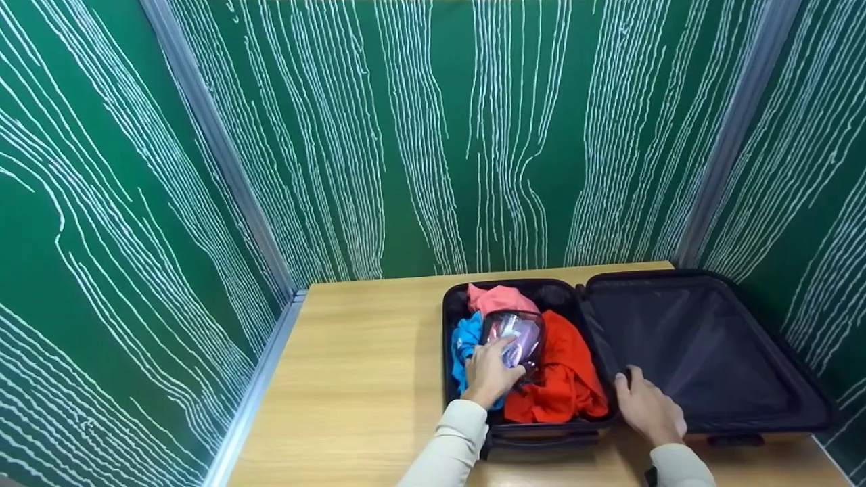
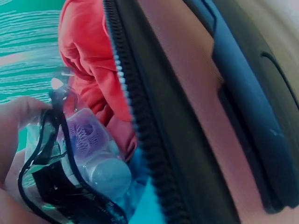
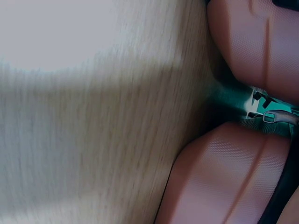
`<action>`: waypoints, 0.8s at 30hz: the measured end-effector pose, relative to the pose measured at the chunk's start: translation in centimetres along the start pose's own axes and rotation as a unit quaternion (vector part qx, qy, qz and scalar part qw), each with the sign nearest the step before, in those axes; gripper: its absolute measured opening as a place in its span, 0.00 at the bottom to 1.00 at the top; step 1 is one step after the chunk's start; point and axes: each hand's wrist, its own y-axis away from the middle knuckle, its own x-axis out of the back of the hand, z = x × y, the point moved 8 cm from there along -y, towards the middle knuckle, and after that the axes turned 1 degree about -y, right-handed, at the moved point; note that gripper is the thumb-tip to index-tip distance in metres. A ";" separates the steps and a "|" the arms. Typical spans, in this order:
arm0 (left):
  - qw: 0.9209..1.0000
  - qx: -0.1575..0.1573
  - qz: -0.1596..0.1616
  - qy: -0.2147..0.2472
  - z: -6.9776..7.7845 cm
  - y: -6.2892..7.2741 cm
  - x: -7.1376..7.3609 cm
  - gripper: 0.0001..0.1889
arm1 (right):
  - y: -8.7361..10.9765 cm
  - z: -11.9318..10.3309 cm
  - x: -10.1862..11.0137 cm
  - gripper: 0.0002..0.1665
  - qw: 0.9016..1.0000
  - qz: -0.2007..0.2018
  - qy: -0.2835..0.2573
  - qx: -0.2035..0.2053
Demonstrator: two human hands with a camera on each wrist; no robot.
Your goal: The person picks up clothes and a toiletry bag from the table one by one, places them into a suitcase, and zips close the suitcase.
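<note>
An open suitcase (image 1: 531, 433) lies on the table with clothes in its left half. My left hand (image 1: 490, 372) grips a clear pouch with black trim (image 1: 528, 338), which lies on top of the clothes. In the left wrist view, fingers (image 2: 18, 116) pinch the edge of that pouch; a purple item (image 2: 86, 133) and a round-capped container (image 2: 110, 177) show through it. Around it are red clothing (image 1: 565, 372), blue clothing (image 1: 465, 341) and pink clothing (image 1: 497, 297). My right hand (image 1: 651, 409) holds the near rim of the suitcase lid (image 1: 697, 345), close to the hinge side.
The wooden table (image 1: 352, 372) extends to the left of the suitcase. Green panels with white lines (image 1: 419, 135) stand behind and on both sides, joined by grey posts (image 1: 223, 142). The suitcase's pink outer shells (image 3: 233, 172) face the right wrist camera.
</note>
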 end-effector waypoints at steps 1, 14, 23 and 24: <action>1.000 0.003 -0.012 0.000 -0.1 0.1 -0.2 0.29 | 0.0 0.0 0.0 0.47 1.000 -0.002 0.001 -0.001; 0.995 0.016 -0.094 -0.038 -1.0 1.1 -2.3 0.33 | -0.2 0.1 -0.1 0.48 1.000 -0.007 0.000 0.003; 0.989 0.002 -0.115 -0.093 -0.9 1.8 -3.1 0.35 | 0.0 0.2 0.0 0.49 1.000 -0.012 0.004 0.002; 0.988 0.001 -0.119 -0.096 -0.9 1.9 -3.2 0.36 | 0.0 0.2 0.0 0.49 1.000 -0.011 0.004 0.003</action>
